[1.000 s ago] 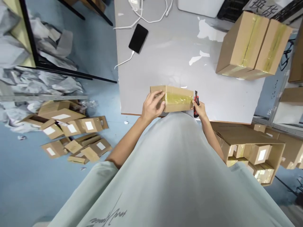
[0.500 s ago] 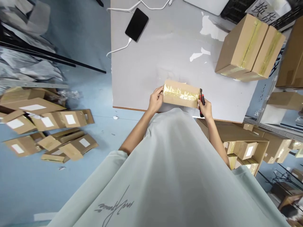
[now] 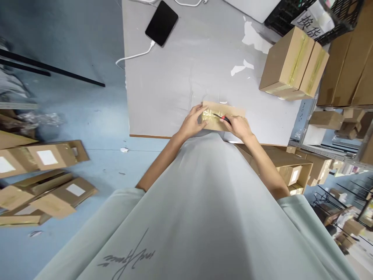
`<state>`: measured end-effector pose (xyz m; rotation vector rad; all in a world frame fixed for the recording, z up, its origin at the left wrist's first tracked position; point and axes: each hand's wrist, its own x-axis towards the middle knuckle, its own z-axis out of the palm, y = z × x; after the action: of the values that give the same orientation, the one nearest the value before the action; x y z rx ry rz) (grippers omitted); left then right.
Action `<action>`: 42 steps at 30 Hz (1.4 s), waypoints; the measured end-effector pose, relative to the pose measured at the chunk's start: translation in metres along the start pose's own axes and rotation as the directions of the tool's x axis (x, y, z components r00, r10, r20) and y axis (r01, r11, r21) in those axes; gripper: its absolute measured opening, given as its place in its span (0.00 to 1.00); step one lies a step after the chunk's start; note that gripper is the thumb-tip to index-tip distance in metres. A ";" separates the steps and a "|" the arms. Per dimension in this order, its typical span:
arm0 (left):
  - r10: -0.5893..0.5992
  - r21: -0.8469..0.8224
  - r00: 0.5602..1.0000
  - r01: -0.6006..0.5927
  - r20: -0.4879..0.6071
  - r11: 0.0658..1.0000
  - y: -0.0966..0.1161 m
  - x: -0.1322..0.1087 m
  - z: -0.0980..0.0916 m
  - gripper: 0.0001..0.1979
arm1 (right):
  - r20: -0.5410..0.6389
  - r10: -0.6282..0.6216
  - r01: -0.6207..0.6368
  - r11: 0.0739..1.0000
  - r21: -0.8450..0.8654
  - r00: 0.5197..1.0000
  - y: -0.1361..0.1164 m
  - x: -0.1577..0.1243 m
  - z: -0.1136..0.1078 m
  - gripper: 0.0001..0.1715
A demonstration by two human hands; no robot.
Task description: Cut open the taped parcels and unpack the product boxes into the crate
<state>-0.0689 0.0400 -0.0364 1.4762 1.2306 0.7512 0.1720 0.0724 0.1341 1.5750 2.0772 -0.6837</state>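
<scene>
A small cardboard box (image 3: 214, 125) with shiny clear tape along its top lies at the table's front edge, close to my body. My left hand (image 3: 192, 122) grips its left end, thumb on the near side and fingers on the far side. In my right hand (image 3: 238, 126) is a red and black utility knife (image 3: 225, 119), with my fingers wrapped round its handle. The blade points left and lies over the tape on the box top. That hand covers much of the box's right end.
Two taped cartons (image 3: 291, 64) stand at the table's right side. A black phone (image 3: 162, 23) on a white cable lies at the back left. Opened boxes (image 3: 58, 194) litter the floor at left. A black crate (image 3: 287, 13) sits at the back right.
My right hand has moved from the box's right end to over its top, bringing the knife across the tape. My left hand still holds the left end. The whole view has shifted.
</scene>
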 end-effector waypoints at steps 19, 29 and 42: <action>0.011 -0.215 0.998 0.001 0.057 0.977 -0.024 0.009 0.006 0.46 | 0.176 -0.005 0.048 0.969 -0.241 0.984 -0.042 0.035 -0.014 0.32; -0.034 -0.235 0.996 0.052 0.078 0.971 -0.022 0.009 0.004 0.49 | 0.210 -0.110 0.167 0.945 -0.280 0.972 -0.033 0.049 -0.025 0.31; -0.079 -0.332 0.994 0.101 0.078 0.938 -0.015 0.009 0.001 0.55 | 0.191 -0.254 0.290 0.936 -0.197 0.948 -0.014 0.066 -0.018 0.31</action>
<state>-0.0700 0.0469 -0.0525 1.1481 1.0539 0.8014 0.1406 0.1295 0.1098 1.0830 2.1836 -0.6228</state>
